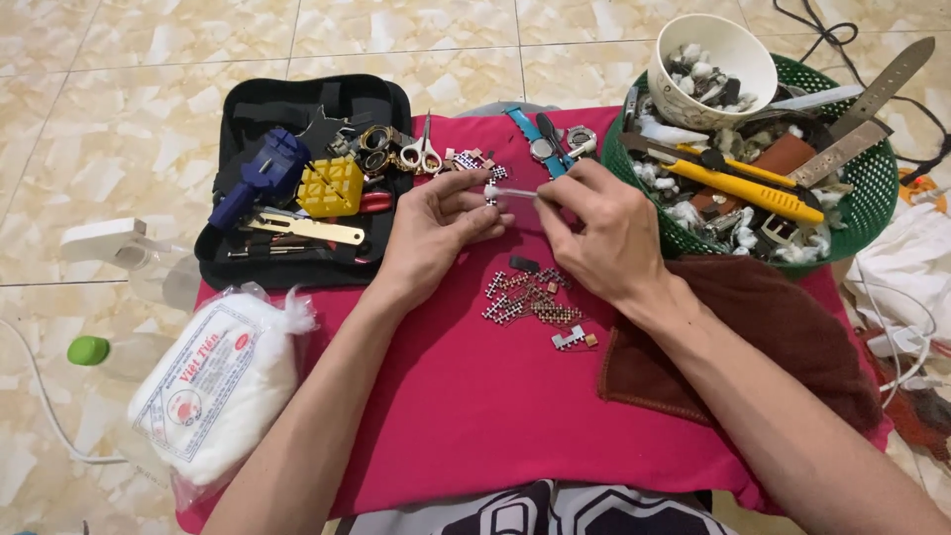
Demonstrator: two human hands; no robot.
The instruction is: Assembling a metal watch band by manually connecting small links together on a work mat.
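My left hand [436, 233] pinches a small metal watch-band link [490, 191] at its fingertips above a pink cloth [475, 396]. A thin white stick [517, 193] is held in my right hand [599, 233], and its tip touches the link. Below the hands lie several loose metal watch-band links [530, 297]. A watch with a blue strap [540, 147] lies just beyond my right hand.
An open black tool case [297, 178] with a yellow block, blue tool and scissors sits at the left. A green basket [872, 178] with a yellow knife, straps and a white bowl [713, 64] stands right. A cotton bag [223, 386] lies lower left; a brown towel [773, 337] lies right.
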